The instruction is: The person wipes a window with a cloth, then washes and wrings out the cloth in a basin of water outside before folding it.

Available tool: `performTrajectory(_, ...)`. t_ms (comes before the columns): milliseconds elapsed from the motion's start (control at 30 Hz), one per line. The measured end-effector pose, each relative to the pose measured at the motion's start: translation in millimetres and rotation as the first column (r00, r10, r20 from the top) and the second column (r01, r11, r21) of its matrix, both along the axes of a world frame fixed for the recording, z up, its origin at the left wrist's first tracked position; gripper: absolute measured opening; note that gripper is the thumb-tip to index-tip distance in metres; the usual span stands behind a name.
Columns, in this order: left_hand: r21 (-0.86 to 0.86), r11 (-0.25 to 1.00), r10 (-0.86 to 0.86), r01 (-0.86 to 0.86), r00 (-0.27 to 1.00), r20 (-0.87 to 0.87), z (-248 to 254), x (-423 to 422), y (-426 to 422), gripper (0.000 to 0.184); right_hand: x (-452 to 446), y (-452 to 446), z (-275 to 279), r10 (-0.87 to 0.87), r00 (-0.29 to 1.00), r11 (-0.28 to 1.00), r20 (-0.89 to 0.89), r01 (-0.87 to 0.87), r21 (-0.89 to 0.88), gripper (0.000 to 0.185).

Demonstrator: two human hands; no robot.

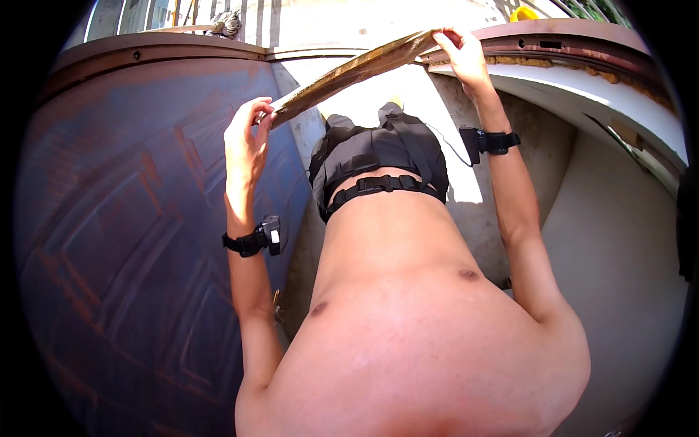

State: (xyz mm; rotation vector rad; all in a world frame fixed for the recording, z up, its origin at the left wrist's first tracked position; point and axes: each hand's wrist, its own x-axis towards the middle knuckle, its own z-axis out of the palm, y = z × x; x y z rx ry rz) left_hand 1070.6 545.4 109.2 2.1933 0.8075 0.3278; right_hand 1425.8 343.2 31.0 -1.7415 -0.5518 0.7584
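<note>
A long, glossy brown strip (353,75), perhaps packing tape, stretches between my two hands and slants up to the right. My left hand (249,140) pinches its lower left end between thumb and fingers. At the upper right end, my right hand (464,62) grips the strip the same way. The strip is held out in front of my legs, over the doorway threshold. Each wrist wears a black strap with a small device, the left strap (251,239) and the right strap (495,141).
On the left stands a dark, rust-streaked door panel (138,218). A reddish-brown frame (568,35) with foam along its edge runs at upper right, above a pale wall (619,233). Beyond the threshold are a grey bundle (226,24), a yellow object (523,14) and railings.
</note>
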Motion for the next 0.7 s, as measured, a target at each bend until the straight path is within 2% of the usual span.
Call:
performTrajectory(33, -0.135, 0.988, 0.068, -0.071, 0.997, -0.024, -0.8, -1.3, -1.1, 0.010, -3.7, -2.9, 1.8, -0.004, 1.000, 1.000, 0.002, 0.004, -0.008, 0.025)
performTrajectory(67, -0.156, 0.984, 0.076, -0.089, 0.994, -0.084, -0.3, -3.3, 0.1, 0.010, -6.9, -5.0, 3.3, -0.024, 0.999, 1.000, -0.043, 0.025, 0.007, 0.023)
performTrajectory(100, -0.166, 0.983, 0.068, -0.081, 0.995, -0.079, -4.0, -4.2, 1.3, 0.010, -9.6, -7.2, 4.5, -0.046, 0.995, 0.999, -0.087, 0.048, 0.020, 0.021)
performTrajectory(167, -0.067, 0.996, 0.061, -0.065, 0.997, -0.056, -12.9, -8.8, 3.1, 0.011, -15.2, -15.0, 4.5, -0.063, 0.991, 0.996, -0.120, 0.070, 0.055, 0.019)
performTrajectory(233, -0.139, 0.986, 0.072, -0.090, 0.989, -0.129, -25.0, -15.2, 11.9, 0.017, -19.6, -23.1, 3.3, -0.112, 0.991, 0.990, -0.079, 0.118, 0.073, 0.017)
performTrajectory(400, -0.264, 0.964, 0.001, -0.027, 0.996, -0.095, -44.8, -1.7, 31.7, 0.012, -33.7, -49.7, 6.2, -0.120, 0.993, 0.993, -0.023, 0.119, -0.018, 0.016)
performTrajectory(467, -0.336, 0.942, -0.018, -0.006, 0.997, -0.070, -53.6, -3.5, 34.9, 0.011, -49.8, -65.2, 3.1, -0.174, 0.984, 0.984, -0.040, 0.172, -0.046, 0.016)
performTrajectory(567, -0.345, 0.937, -0.098, 0.060, 0.991, -0.094, -63.8, -12.5, 39.1, 0.018, -65.0, -79.2, 3.0, -0.196, 0.980, 0.979, -0.046, 0.193, -0.058, 0.017)
performTrajectory(700, -0.379, 0.921, -0.122, 0.087, 0.990, -0.070, -58.2, -16.5, 38.9, 0.017, -62.0, -78.9, 6.6, -0.204, 0.978, 0.978, -0.053, 0.201, -0.054, 0.016)
